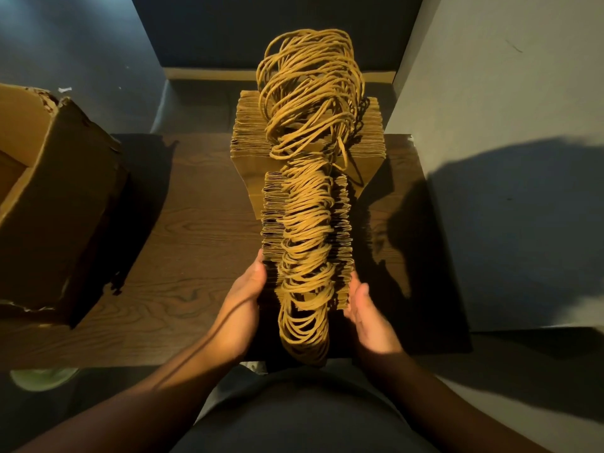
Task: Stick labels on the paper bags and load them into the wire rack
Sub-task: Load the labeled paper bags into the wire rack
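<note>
I see both hands, left (243, 308) and right (366, 317), flat-fingered, pressing the bags' (307, 243) near end; the row runs straight away.

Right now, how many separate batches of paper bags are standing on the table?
2. The near batch stands between the left hand and right hand; the wider far batch stands right behind it. Individual bags are too tightly packed to count.

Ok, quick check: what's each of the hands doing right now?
Left hand: open, fingers flat against the left side of the paper bag stack.
Right hand: open, pressing the stack's right side.
</note>
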Motion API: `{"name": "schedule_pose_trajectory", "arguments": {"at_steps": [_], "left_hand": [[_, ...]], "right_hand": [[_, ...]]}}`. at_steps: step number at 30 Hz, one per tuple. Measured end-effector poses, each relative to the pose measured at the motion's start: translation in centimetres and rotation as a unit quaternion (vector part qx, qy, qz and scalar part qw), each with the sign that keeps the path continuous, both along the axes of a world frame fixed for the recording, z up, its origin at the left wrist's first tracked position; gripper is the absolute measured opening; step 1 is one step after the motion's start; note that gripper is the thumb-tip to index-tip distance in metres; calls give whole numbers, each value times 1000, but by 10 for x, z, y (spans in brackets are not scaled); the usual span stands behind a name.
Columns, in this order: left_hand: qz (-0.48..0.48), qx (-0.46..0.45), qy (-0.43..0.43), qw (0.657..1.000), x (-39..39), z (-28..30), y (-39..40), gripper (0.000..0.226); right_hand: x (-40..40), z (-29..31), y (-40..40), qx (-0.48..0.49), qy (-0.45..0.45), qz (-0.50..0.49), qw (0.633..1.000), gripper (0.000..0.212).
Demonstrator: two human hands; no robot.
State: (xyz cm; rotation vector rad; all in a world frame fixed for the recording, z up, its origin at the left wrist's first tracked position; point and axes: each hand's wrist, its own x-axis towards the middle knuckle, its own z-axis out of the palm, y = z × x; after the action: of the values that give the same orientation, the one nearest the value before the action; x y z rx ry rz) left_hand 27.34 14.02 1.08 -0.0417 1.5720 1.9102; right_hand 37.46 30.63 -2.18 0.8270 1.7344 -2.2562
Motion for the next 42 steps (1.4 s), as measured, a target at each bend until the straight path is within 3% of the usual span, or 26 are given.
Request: {"name": "schedule_pose_trajectory", "arguments": {"at_steps": [3, 6, 8, 10, 13, 17, 19, 21, 25, 29, 32, 33, 36, 40, 42], "left_hand": [[14, -6, -24, 1000, -7, 7, 3, 91], [20, 24, -65, 997, -13, -1, 9, 59], [25, 45, -86, 995, -16, -3, 13, 48], [25, 44, -106, 993, -15, 0, 16, 57], [42, 49, -129, 990, -13, 0, 17, 66], [63, 60, -136, 987, -14, -2, 14, 71], [63, 62, -127, 988, -17, -2, 16, 67], [52, 66, -102, 991, -23, -1, 21, 49], [50, 82, -82, 992, -38, 3, 33, 36], [43, 99, -98, 989, -40, 9, 38, 52], [30, 101, -100, 989, -42, 9, 35, 50], [31, 95, -98, 990, -43, 8, 33, 52], [44, 92, -97, 990, -47, 9, 32, 66], [82, 104, -82, 988, -59, 15, 37, 64], [75, 108, -76, 988, -62, 16, 43, 60]], "right_hand": [[-1, 2, -1, 35, 24, 2, 999, 112], [-5, 3, 7, 49, 43, -6, 998, 107], [-11, 9, 10, 30, 40, -4, 999, 94], [-14, 13, 10, 22, 31, 8, 999, 80], [-14, 4, 11, 56, 27, 30, 998, 103], [-17, 3, 16, 37, 29, 26, 999, 67], [-20, 2, 18, 73, 52, 16, 996, 77], [-27, 2, 21, 91, 78, -6, 993, 94], [-44, 3, 30, 100, 104, -21, 989, 99], [-50, 5, 25, 146, 114, 26, 982, 56], [-51, 1, 28, 136, 109, 47, 984, 52], [-51, -2, 29, 143, 110, 43, 983, 54], [-53, 5, 27, 123, 114, 14, 986, 90], [-69, 11, 35, 64, 122, -60, 989, 58], [-78, 16, 35, 48, 123, -51, 990, 60]]}}
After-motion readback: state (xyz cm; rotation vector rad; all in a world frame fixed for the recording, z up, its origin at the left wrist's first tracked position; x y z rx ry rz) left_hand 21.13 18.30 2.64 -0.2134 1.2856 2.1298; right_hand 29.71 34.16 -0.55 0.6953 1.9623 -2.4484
